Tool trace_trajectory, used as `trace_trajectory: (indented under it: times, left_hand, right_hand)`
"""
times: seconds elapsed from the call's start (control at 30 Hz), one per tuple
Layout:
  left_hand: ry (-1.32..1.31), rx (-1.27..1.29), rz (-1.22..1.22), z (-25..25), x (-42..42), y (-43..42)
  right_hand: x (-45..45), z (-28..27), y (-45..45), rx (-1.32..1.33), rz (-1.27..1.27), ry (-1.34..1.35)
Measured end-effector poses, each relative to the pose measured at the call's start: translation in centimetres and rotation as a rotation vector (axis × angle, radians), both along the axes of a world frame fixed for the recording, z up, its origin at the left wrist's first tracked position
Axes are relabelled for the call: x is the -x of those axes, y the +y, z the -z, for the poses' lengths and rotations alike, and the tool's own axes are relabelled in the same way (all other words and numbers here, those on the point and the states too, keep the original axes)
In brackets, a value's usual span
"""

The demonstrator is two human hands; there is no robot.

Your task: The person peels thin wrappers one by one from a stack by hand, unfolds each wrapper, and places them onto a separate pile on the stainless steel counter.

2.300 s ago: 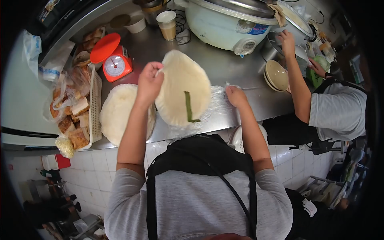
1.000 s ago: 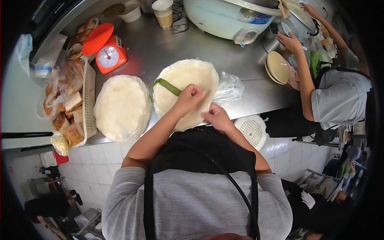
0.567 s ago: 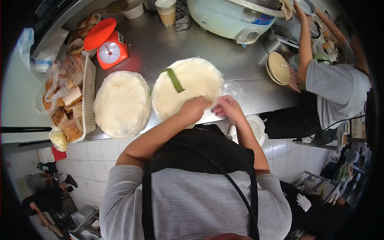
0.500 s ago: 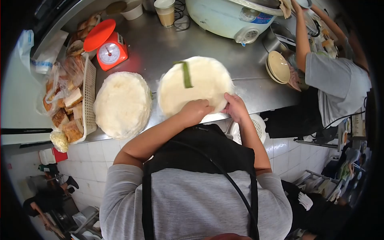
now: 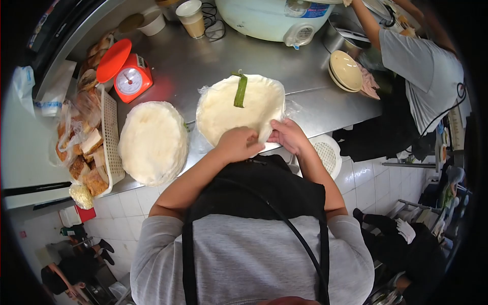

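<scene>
Grey metal worktop spreads out in front of you, and beyond your landmark, the round, cream-white stack of thin, soft sheets, stands a big, pale blue-green rice cooker. The landmark stack itself lies right at your hands. Just left of it is a second round, cream-white stack.

Your left hand is at the landmark's near edge with its fingers curled in; you cannot tell from this angle whether it grips anything. Your right hand is at the near right edge, thumb close to the fingers, apparently pinching a thin, whitish flap that stands up between both hands.

Farther from you, a narrow, flat, green strip lies on the landmark, its long axis running roughly away from you to the far rim. Its near end points back toward your left hand, the nearer one; your right hand sits right of that axis.
</scene>
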State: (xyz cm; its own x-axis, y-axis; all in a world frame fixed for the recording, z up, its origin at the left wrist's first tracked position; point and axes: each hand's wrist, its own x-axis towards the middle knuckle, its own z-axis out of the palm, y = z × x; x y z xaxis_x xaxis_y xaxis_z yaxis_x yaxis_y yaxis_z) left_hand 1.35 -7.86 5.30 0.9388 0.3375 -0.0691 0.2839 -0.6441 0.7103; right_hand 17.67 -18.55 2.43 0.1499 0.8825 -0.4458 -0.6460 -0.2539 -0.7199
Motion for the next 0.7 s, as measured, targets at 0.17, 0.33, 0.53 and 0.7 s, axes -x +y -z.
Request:
trace_trajectory:
  times: [0.17, 0.33, 0.53, 0.7]
  left_hand:
    - [0.0, -0.015, -0.141, -0.4, -2.0, 0.0]
    - [-0.063, 0.222, -0.191, 1.1, -1.9, 0.3]
    - [-0.073, 0.371, -0.241, 1.4, -2.0, 0.6]
    - [-0.183, 0.032, -0.242, 1.8, -2.2, -0.2]
  right_hand:
    - [0.1, -1.3, 0.8, 0.105, 0.053, -0.115]
    - [1.0, -1.6, 0.5, 0.058, 0.024, -0.317]
    - [2.1, -1.7, 0.7, 0.038, 0.115, -0.414]
    - [2.6, -0.2, 0.6, -0.016, 0.183, -0.609]
